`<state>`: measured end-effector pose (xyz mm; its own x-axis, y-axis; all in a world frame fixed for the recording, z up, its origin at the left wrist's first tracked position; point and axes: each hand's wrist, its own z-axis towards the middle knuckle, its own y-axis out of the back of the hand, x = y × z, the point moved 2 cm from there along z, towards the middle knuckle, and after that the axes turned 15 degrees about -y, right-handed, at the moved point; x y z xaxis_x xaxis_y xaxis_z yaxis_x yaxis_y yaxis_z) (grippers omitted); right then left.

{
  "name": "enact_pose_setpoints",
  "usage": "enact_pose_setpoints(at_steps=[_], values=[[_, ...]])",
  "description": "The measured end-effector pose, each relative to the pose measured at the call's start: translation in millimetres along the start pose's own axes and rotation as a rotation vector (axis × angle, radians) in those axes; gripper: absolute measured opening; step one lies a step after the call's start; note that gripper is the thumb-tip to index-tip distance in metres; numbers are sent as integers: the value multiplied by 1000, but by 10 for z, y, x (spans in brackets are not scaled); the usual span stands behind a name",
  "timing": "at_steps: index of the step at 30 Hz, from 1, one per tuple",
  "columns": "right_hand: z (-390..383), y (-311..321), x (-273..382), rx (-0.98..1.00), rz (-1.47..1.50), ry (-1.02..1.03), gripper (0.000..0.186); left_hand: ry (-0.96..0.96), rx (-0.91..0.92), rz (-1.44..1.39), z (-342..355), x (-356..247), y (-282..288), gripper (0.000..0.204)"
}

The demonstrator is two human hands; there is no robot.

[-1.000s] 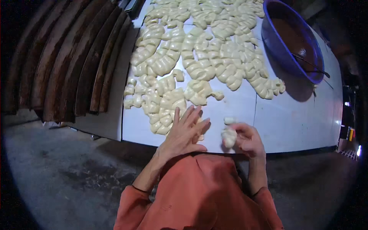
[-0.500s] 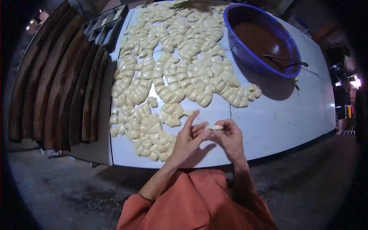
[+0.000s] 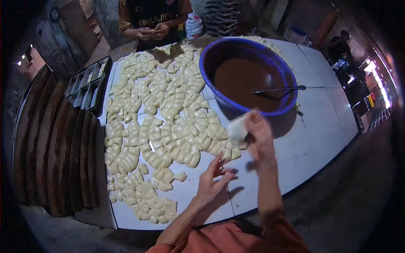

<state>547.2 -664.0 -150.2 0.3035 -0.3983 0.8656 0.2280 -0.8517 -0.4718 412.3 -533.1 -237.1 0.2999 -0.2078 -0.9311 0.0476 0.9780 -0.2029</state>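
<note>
Just on the near side of the basin, the pale piece (image 3: 237, 130) hangs from my wearer's right hand (image 3: 259, 130), pinched between thumb and fingers. It is blurred, so I cannot make out its exact shape, nor whether it touches the pieces behind it.

To the left and nearer, the left hand (image 3: 213, 182) is held with fingers apart; I see nothing in it. It sits just beside the right edge of the glossy cream-coloured pieces (image 3: 173, 109), which spread in curved, segmented rows over the left and far parts of the white table (image 3: 291, 160).

Farther off and to the right, I have the blue-purple basin (image 3: 203, 67), holding brown liquid (image 3: 240, 78), with a dark long-handled spoon (image 3: 278, 90) leaning out over its right rim.

At the left, beside the table, lie dark curved planks (image 3: 46, 139), and beyond them a grey compartmented tray (image 3: 82, 88). On the far side I see another person (image 3: 154, 17), both hands together at the table's far edge, with a white sack (image 3: 194, 26) and a dark stack (image 3: 221, 17) behind.
</note>
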Motion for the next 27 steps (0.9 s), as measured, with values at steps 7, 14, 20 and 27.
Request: enact_pose_setpoints(at_steps=[7,14,20,27], values=[[1392,851,467,-136,-1187,-108,22,369,-83,205,-149,-286,414,36],[1443,835,416,78,-1577,-273,32,395,-74,193,-274,-303,467,37],[945,432,618,-162,-918,-170,16,304,-35,180,-12,-297,334,36],[331,-25,-208,46,7,-225,11,248,-234,-420,492,-124,67,50]])
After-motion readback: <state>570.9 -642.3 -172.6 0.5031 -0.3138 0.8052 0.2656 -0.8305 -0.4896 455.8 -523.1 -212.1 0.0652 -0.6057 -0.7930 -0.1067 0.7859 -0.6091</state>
